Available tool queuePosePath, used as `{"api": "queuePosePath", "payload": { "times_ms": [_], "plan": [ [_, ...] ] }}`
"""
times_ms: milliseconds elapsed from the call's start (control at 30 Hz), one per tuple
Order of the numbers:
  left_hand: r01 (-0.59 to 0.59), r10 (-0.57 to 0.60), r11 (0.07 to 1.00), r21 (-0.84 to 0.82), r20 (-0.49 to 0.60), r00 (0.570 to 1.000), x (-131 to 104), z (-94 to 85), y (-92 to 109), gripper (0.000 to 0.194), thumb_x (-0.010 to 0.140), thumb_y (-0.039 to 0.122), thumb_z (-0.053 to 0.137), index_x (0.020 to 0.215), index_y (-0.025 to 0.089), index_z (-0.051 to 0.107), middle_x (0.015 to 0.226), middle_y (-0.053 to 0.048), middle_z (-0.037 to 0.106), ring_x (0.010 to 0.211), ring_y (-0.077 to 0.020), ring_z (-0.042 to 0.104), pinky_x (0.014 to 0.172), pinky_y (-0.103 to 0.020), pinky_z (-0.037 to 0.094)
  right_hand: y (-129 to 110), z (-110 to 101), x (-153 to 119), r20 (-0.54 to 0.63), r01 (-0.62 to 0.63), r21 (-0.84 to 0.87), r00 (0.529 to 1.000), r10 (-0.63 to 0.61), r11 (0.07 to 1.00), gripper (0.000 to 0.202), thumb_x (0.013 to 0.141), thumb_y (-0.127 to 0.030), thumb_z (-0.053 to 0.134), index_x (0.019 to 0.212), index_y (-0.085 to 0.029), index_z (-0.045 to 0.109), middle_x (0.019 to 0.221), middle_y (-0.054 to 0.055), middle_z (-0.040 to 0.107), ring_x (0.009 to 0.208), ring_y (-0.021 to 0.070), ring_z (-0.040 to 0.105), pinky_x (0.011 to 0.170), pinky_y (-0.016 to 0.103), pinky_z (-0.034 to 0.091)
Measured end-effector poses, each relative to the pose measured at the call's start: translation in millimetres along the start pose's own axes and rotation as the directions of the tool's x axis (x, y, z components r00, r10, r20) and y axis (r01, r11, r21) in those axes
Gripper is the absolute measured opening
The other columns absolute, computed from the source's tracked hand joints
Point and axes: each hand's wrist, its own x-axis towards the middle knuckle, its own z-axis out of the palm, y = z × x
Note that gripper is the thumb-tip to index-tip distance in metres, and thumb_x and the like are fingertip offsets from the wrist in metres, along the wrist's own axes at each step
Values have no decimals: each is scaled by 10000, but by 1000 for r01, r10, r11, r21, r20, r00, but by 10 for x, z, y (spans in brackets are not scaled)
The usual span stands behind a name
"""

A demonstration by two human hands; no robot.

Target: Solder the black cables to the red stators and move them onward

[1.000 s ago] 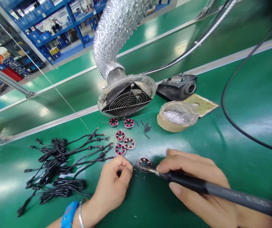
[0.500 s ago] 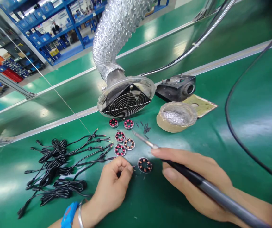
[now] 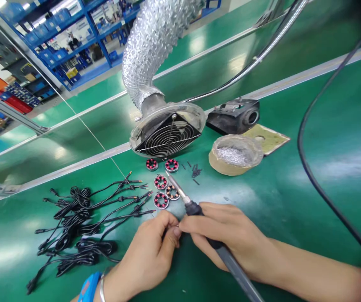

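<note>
My left hand (image 3: 150, 249) is closed in a pinch on the stripped end of a black cable, whose tip is mostly hidden by the fingers. In my right hand (image 3: 231, 235) is a soldering iron (image 3: 180, 189), its metal tip pointing up and left over the stators. Right fingertips meet the left ones at the pinched wire end. Just beyond lie several small round motor stators, such as a red-wound stator (image 3: 160, 201) and a copper-wound stator (image 3: 172, 192). The single stator seen earlier beside my left hand is hidden behind the right hand.
Bundled black cables (image 3: 73, 226) lie at left. A fume extractor (image 3: 169, 134) on a foil duct (image 3: 149, 50) stands behind the stators. Small black tube pieces (image 3: 195, 171), a round tub (image 3: 235, 155) and a dark iron stand (image 3: 234, 115) are to the right.
My right hand has moved left to meet my left fingertips. The soldering iron has swung more upright, its tip now further left, and the nearest stator has become covered.
</note>
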Motion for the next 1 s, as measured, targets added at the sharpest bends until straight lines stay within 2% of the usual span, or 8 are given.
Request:
{"api": "queuePosePath", "payload": {
  "times_ms": [167, 333, 400, 533, 667, 800, 900, 1000],
  "plan": [
    [20, -19, 999, -50, 14, 1000, -4, 7, 0, 201, 993, 313, 403, 859, 203, 506, 791, 0, 605, 725, -141, 528, 671, -251, 387, -19, -14, -75, 5, 15, 14, 1000, -15, 1000, 217, 899, -43, 491, 995, -210, 591, 704, -8, 600, 573, 119, 480, 550, 241, 371],
    [74, -68, 968, -242, 31, 997, 20, 48, -96, 267, 982, 419, 426, 858, 196, 506, 744, 1, 605, 665, -126, 479, 629, -242, 366, -7, 4, -96, 50, -25, 4, 998, 25, 1000, 254, 915, -60, 489, 1100, -211, 577, 735, -4, 619, 592, 120, 513, 545, 235, 382],
    [120, -102, 927, -357, 67, 992, 42, 72, -109, 307, 952, 472, 464, 840, 189, 503, 682, 13, 580, 587, -106, 423, 561, -226, 327, -6, 23, -93, 38, -18, -9, 999, 18, 1000, 229, 931, -79, 481, 1090, -209, 585, 736, 0, 617, 604, 125, 523, 551, 236, 394],
    [271, -230, 800, -536, 144, 962, 92, 118, -73, 348, 866, 528, 528, 774, 195, 483, 526, 60, 507, 417, -68, 235, 423, -222, 166, -7, 38, -49, -10, 19, 14, 1000, -19, 1000, 176, 933, -96, 463, 949, -203, 602, 685, -6, 593, 599, 126, 526, 564, 236, 419],
    [260, -285, 793, -551, 42, 958, 118, 143, -33, 262, 809, 433, 556, 717, 199, 482, 462, 74, 478, 399, -61, 226, 419, -216, 163, 5, -45, 29, -54, -68, 57, 996, 71, 996, 217, 866, -47, 509, 1000, -211, 560, 729, -25, 615, 584, 93, 531, 560, 198, 434],
    [253, -302, 808, -532, -5, 953, 117, 145, -31, 208, 792, 377, 542, 702, 201, 480, 450, 75, 475, 415, -66, 256, 440, -213, 197, 27, -120, 48, 69, -190, 135, 981, 182, 972, 292, 805, -44, 519, 1042, -216, 515, 823, -19, 635, 649, 79, 588, 613, 173, 478],
    [248, -302, 812, -527, -16, 953, 116, 145, -38, 223, 797, 394, 536, 700, 204, 471, 449, 78, 465, 417, -67, 257, 448, -216, 203, 51, -106, 27, 141, -206, 143, 972, 186, 968, 283, 792, -38, 517, 1004, -226, 524, 823, -27, 630, 675, 78, 596, 638, 172, 479],
    [251, -307, 814, -524, -21, 951, 115, 153, -51, 248, 813, 417, 532, 705, 206, 460, 453, 84, 457, 413, -64, 246, 454, -218, 202, 70, -67, 15, 153, -204, 159, 972, 180, 966, 306, 788, -24, 516, 1013, -232, 520, 819, -39, 622, 662, 68, 584, 625, 163, 463]
  ]
}}
